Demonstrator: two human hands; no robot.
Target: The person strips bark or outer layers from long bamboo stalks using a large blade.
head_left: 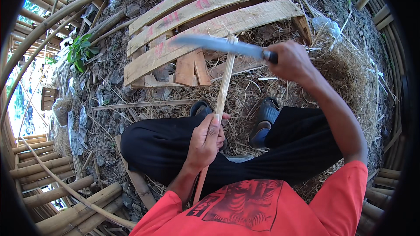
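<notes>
My left hand (205,142) is closed around a long thin bamboo strip (224,83), holding it at mid-length above my knee. The strip runs from near my lap up toward the far ground. My right hand (292,61) grips the dark handle of a large knife (218,45), whose blurred blade points left and meets the strip's upper end. I sit with legs in black trousers and wear a red shirt.
A wooden pallet (205,13) of pale planks lies ahead on ground covered with straw and bamboo shavings (350,74). Stacked bamboo poles (57,179) ring the left and lower left. Dark sandals (264,122) are on my feet. A green plant (81,52) grows at left.
</notes>
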